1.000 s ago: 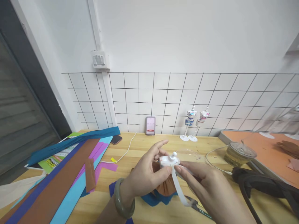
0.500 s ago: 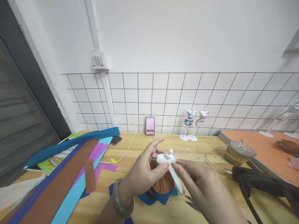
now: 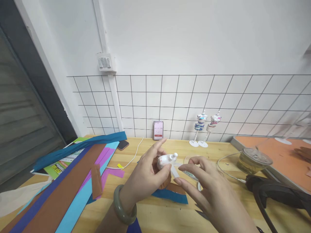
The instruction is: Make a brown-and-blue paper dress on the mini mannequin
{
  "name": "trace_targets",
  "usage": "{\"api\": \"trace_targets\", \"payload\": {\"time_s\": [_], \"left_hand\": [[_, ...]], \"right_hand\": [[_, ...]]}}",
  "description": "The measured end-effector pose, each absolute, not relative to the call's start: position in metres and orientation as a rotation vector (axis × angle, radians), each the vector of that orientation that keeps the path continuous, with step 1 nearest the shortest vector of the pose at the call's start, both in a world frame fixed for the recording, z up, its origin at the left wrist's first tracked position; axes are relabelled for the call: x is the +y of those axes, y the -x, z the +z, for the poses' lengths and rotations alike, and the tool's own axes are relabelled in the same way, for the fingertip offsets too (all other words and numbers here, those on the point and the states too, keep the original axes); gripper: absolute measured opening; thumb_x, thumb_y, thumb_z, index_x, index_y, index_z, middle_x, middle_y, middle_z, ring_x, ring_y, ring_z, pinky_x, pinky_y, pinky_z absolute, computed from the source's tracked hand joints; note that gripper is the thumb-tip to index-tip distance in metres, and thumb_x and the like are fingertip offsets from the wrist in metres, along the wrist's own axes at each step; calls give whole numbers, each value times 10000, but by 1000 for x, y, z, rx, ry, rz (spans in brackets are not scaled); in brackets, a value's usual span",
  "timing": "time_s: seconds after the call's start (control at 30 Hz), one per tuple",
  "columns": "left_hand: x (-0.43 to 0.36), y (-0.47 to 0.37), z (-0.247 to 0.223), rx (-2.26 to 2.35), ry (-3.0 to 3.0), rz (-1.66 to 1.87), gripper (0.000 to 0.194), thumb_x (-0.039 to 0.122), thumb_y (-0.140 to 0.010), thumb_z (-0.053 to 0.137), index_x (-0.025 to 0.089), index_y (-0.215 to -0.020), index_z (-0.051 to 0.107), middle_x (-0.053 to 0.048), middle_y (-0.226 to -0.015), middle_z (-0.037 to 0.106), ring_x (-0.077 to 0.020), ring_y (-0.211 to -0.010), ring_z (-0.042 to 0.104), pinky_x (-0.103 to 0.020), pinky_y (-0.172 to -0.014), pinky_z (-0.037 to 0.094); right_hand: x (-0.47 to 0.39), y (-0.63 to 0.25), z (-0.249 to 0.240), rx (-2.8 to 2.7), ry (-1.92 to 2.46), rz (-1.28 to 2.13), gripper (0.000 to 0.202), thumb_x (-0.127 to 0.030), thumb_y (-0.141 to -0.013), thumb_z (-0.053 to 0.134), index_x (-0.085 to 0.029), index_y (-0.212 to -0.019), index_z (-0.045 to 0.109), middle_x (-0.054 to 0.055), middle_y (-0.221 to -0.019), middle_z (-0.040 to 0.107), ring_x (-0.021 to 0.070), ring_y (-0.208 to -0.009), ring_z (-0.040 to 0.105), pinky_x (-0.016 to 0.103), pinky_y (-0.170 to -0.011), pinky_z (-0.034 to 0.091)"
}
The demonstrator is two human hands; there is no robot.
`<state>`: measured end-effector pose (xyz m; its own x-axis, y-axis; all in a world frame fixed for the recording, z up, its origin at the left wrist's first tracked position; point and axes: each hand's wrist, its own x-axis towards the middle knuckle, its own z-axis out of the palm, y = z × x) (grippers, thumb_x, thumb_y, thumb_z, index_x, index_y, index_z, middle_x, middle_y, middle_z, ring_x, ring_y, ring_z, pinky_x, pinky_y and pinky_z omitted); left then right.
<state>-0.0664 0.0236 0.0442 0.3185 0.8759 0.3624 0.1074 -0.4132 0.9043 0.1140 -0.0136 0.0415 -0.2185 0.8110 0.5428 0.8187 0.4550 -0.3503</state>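
Note:
My left hand, a green bangle on its wrist, grips a small white dress form with a knob on top. Below the form hangs a brown and blue crepe paper skirt, partly hidden by my fingers. A white tape strip runs from the form's right side. My right hand is beside it, thumb and index fingertip apart near the strip. Between them shows part of a tape roll with green print, seemingly held by its hidden fingers. Dark scissor blades lie below the right hand.
Crepe paper strips in several colours cover the left of the table. A phone leans on the wire grid. Two decorated dress forms stand at the back. A lidded tub, a white cable and a black strapped item are on the right.
The dress form has tilted and turned in my left hand, and its skirt has swung round. My right thumb and index finger have spread away from the form, and the tape roll has turned.

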Motion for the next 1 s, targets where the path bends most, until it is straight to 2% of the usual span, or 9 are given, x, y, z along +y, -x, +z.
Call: {"api": "trace_targets", "payload": {"time_s": [0.1,0.2,0.3,0.47,0.6,0.83,1.0], "left_hand": [[24,66,45,858,-1752,1144,588,157,-843,515,364,-1357,319,-13,-1042,488,-110,-822,556,-277,-801,475],[24,67,45,866,-1754,1122,590,159,-840,520,358,-1358,320,-13,-1031,490,-112,-814,554,-277,-783,477],[26,70,46,858,-1766,1092,588,171,-838,533,344,-1360,326,-20,-1033,491,-124,-850,556,-278,-792,477],[28,71,46,830,-1761,1061,580,186,-843,538,336,-1363,329,-27,-1039,498,-145,-915,545,-283,-815,472],[29,70,44,800,-1698,1040,577,188,-845,531,325,-1369,332,-34,-1055,506,-146,-905,540,-295,-815,471],[26,69,41,668,-1570,1072,568,154,-851,511,314,-1366,334,-40,-1050,511,-144,-891,528,-270,-777,464],[23,61,42,603,-1514,995,574,128,-849,484,273,-1372,298,-36,-996,493,-126,-834,513,-255,-751,441]], "right_hand": [[-8,-116,37,-2112,1330,-73,198,-375,-875,511,-274,-940,669,52,-912,580,126,-520,588,267,-516,491],[-7,-117,38,-2156,1319,10,224,-321,-898,468,-268,-817,670,43,-904,571,114,-520,575,256,-510,476],[-10,-116,43,-2114,1353,131,246,-323,-910,433,-241,-755,605,42,-891,564,131,-588,587,263,-543,477],[-17,-114,50,-1990,1414,262,219,-315,-913,399,-236,-730,488,6,-805,549,119,-535,508,257,-522,431],[-18,-115,53,-1929,1377,307,244,-318,-922,372,-238,-704,448,-3,-728,535,145,-593,517,261,-548,417],[-21,-117,55,-1803,1332,326,254,-354,-927,377,-238,-718,462,-18,-663,526,129,-561,487,223,-510,416],[-19,-130,51,-1810,1312,187,197,-362,-907,442,-227,-824,558,9,-720,617,143,-601,576,215,-484,444]]}}
